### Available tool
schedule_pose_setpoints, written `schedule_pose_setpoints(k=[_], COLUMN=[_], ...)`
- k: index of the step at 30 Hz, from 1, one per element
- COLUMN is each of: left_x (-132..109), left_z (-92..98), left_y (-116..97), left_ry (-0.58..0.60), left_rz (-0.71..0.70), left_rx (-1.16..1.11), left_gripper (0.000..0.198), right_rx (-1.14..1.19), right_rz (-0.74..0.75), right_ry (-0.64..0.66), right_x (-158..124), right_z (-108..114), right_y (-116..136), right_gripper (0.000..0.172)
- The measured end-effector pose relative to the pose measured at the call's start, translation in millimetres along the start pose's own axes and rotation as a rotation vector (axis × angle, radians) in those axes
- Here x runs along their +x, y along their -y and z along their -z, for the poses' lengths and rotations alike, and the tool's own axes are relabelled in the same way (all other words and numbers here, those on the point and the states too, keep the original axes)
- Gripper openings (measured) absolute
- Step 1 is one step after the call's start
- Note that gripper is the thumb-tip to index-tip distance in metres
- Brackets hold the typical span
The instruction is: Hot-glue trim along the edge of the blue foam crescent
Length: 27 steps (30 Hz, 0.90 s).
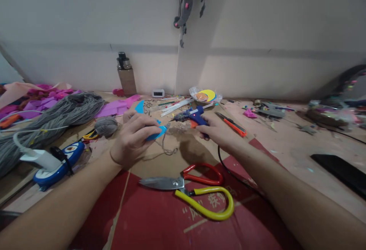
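blue piece is pinched in the left hand's closed fingers above the counter, grey yarn loose below; the right hand's fingers wrap a glue gun, nozzle just beside it. work looks unfinished; whether glue is on, i cannot tell.

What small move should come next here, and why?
Probably ease the glue gun tip-first to the blue piece: the right hand holds the gun pointing toward it, and the left hand holds the piece close to the tip.
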<state>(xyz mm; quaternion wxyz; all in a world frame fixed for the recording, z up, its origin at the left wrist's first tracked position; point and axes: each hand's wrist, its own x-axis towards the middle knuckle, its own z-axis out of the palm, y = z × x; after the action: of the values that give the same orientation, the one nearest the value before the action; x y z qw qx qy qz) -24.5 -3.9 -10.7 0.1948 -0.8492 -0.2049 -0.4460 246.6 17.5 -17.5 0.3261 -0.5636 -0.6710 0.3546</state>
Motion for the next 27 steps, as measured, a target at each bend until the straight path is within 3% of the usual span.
schedule_pose_setpoints(k=[2, 4, 7, 8, 10, 13, 16, 20, 24, 27], left_x=[1.3, 1.8, 2.1, 2.4, 3.1, 4.1, 4.2, 4.9, 8.3, 9.7], left_z=[-1.3, -2.4, -3.8, -4.1, -4.1, -3.6, -3.4, -3.3, -3.2, -3.4], left_y=[-3.7, -6.4, -8.5, -8.9, -9.5, -10.3, -10.8, -12.8, -17.0, -18.8], left_ry=[0.012, 0.016, 0.011, 0.010, 0.014, 0.032, 0.059, 0.097, 0.156, 0.190], left_rz=[0.002, 0.001, 0.004, 0.001, -0.009, -0.026, -0.035, -0.032, -0.014, -0.026], left_rx=[-0.010, -0.005, 0.010, 0.016, 0.036, 0.070, 0.094, 0.120, 0.137, 0.145], left_gripper=[0.018, 0.016, 0.016, 0.016, 0.016, 0.016, 0.016, 0.015, 0.012, 0.013], right_rx=[-0.247, -0.467, -0.522, -0.427, -0.100, 0.346, 0.470, 0.218, -0.179, -0.302], right_rz=[-0.018, 0.032, 0.189, 0.240, 0.325, 0.261, 0.182, 0.309, 0.590, 0.660], right_ry=[-0.030, -0.182, -0.386, -0.341, -0.082, 0.311, 0.419, 0.226, -0.006, -0.096], right_x=[4.0, 1.6, -13.9, -21.0, -35.0, -48.6, -51.1, -49.1, -51.7, -52.6], right_z=[-0.2, -1.5, -10.8, -16.3, -29.6, -47.2, -51.6, -41.4, -34.2, -34.2], right_y=[-6.3, -6.3, 7.1, 13.7, 25.8, 34.9, 34.3, 33.9, 36.3, 35.0], right_gripper=[0.016, 0.019, 0.018, 0.017, 0.019, 0.026, 0.026, 0.006, 0.013, 0.016])
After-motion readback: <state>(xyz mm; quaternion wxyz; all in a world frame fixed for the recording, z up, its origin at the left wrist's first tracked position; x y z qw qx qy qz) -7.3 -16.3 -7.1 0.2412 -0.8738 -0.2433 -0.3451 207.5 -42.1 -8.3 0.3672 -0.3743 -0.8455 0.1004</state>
